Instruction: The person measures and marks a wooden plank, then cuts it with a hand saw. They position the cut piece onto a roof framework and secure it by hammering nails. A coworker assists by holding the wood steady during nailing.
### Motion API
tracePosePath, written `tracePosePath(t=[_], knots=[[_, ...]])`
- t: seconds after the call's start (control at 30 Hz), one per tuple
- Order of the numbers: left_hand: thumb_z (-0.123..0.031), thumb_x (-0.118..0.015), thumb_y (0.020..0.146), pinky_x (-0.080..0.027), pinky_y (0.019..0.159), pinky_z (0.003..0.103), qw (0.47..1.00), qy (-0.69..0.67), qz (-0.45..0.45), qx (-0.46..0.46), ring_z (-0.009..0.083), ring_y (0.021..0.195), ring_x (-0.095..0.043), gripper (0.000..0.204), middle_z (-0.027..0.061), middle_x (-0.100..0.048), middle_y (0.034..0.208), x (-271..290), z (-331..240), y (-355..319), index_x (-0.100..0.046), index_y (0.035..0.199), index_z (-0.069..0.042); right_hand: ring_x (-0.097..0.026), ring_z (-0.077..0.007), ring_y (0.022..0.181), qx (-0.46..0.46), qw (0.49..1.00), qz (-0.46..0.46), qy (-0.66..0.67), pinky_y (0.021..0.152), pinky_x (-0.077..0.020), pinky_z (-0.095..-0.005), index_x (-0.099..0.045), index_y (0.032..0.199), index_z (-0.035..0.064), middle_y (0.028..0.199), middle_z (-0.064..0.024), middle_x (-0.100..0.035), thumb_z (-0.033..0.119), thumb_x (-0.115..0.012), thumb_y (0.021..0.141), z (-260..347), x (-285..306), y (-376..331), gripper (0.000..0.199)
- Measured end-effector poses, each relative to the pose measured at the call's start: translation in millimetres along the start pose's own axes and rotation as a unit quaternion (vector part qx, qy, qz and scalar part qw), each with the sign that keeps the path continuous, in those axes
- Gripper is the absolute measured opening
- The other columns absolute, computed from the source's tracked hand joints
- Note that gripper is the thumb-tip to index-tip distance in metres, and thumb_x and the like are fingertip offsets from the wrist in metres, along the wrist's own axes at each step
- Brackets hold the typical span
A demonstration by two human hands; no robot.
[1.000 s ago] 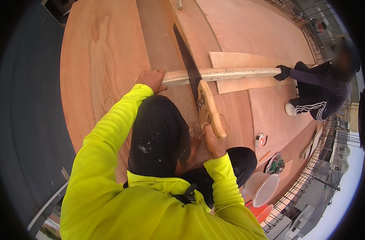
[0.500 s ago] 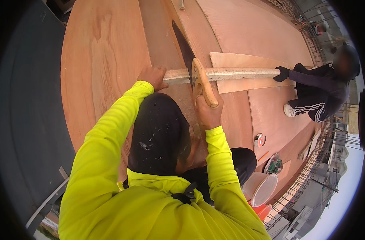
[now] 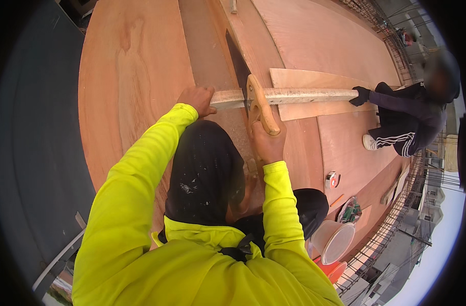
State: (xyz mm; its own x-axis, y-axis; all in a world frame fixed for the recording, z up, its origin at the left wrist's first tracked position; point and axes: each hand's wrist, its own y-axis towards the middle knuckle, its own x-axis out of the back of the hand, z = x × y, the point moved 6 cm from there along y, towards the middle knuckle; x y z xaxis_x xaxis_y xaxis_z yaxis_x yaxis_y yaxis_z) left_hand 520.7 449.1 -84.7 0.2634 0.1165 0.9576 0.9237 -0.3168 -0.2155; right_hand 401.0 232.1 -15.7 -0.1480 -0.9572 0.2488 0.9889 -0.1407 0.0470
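Observation:
My right hand [image 3: 268, 140] grips the wooden handle of a handsaw [image 3: 261, 104]. The dark saw blade [image 3: 237, 58] points away from me and lies across a long, narrow timber [image 3: 304, 96]. My left hand [image 3: 198, 100] is closed round the timber's left end, just above my bent knee. To the right, a co-worker's gloved hand [image 3: 361, 95] holds the other end. Where the blade meets the wood is partly hidden behind the handle.
Plywood sheets [image 3: 136, 76] cover the deck, with a loose strip [image 3: 314, 77] under the timber. A crouching co-worker [image 3: 417, 112] is at right. Nearby are a tape measure [image 3: 332, 179], an orange pencil [image 3: 337, 200], a bag of green items [image 3: 350, 210] and a white bucket [image 3: 331, 238]. Rebar [image 3: 381, 239] lines the edge.
The saw blade has shifted slightly relative to the timber, with the handle a little nearer me. Both hands keep their holds, and the whole view has moved slightly.

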Motion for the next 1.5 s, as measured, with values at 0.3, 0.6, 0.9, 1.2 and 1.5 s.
tracePosePath(t=[0.3,0.6,0.9,1.2,1.5], knots=[[-0.050,-0.079,0.080,-0.056,0.082,0.047,1.000,0.009,0.014,-0.011,0.0373,0.092,-0.072,0.057,0.0190,-0.073,0.097,-17.5,-1.3,-2.9,-0.062,0.116,-0.009,-0.071,-0.0165,0.077,-0.046,0.997,-0.031,-0.054,0.072,-0.0560,-0.0290,-0.061,0.092,-0.0014,0.084,-0.0109,-0.070,-0.001,-0.064,0.079,26.4,58.8,-111.2,0.013],[-0.049,-0.080,0.081,-0.056,0.085,0.046,0.999,0.011,-0.029,-0.021,0.0370,0.097,-0.071,0.058,0.0194,-0.073,0.102,-16.3,-2.8,-5.3,-0.062,0.114,-0.005,-0.067,-0.0160,0.072,-0.093,0.992,-0.035,-0.084,0.070,-0.0540,-0.0300,-0.060,0.091,0.0002,0.078,-0.0096,-0.065,0.000,-0.067,0.079,13.7,60.6,-138.3,0.013],[-0.049,-0.080,0.080,-0.056,0.084,0.046,0.999,0.007,-0.031,-0.008,0.0366,0.093,-0.072,0.058,0.0187,-0.073,0.099,10.4,-8.7,-2.7,-0.062,0.117,-0.008,-0.053,-0.0138,0.064,-0.005,1.000,-0.015,0.007,0.059,-0.0458,-0.0311,-0.057,0.089,0.0002,0.074,-0.0056,-0.056,0.002,-0.064,0.085,-1.3,7.9,-11.9,0.008],[-0.050,-0.080,0.078,-0.057,0.081,0.047,0.999,0.006,-0.027,-0.023,0.0369,0.089,-0.072,0.059,0.0190,-0.074,0.094,-20.0,-0.9,-0.3,-0.063,0.114,-0.008,-0.064,-0.0158,0.070,-0.055,0.993,-0.022,-0.099,0.066,-0.0524,-0.0299,-0.062,0.092,0.0006,0.079,-0.0080,-0.064,0.000,-0.065,0.079,16.4,59.0,-105.9,0.014],[-0.047,-0.080,0.082,-0.056,0.086,0.045,0.998,-0.002,0.055,-0.011,0.0364,0.099,-0.070,0.056,0.0194,-0.073,0.105,-1.2,-7.0,-4.1,-0.062,0.113,-0.004,-0.068,-0.0186,0.075,-0.089,0.990,-0.015,-0.109,0.074,-0.0547,-0.0316,-0.060,0.096,-0.0014,0.084,-0.0112,-0.067,0.000,-0.064,0.081,16.0,60.3,-137.8,0.015]])
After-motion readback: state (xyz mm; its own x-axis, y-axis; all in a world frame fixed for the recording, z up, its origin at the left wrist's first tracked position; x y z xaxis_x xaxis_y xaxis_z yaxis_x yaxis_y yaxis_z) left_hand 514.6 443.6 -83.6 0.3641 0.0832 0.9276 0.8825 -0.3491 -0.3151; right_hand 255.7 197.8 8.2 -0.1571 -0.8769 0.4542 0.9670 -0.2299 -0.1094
